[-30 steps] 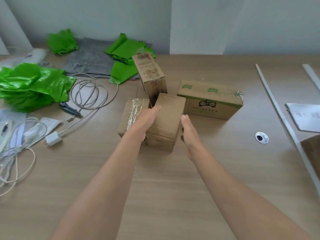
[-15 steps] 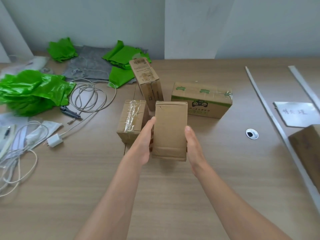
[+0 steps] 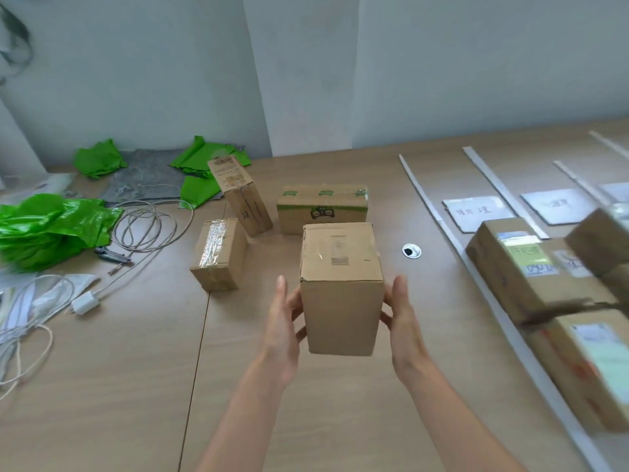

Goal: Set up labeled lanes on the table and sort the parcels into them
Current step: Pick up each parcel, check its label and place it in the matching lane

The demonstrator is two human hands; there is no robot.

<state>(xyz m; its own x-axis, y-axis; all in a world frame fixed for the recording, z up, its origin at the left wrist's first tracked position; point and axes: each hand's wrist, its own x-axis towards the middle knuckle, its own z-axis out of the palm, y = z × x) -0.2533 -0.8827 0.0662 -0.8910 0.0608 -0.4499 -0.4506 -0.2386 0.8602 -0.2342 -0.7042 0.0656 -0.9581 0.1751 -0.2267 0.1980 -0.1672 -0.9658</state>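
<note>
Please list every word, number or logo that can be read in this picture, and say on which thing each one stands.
Nothing reads for certain.
Paper lane label: handwritten characters, blurred.
Second paper label: faint marks, blurred.
Tilted box: barcode and small print, too small.
Green-taped box: dark logo, no words legible.
Held box: faint printed mark, unreadable.
Parcel in the lane: stickers, blurred.

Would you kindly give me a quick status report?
Left hand and right hand grip plain box, lifted off table. Taped box stands apart, left. Nothing between it and lane strip.
</note>
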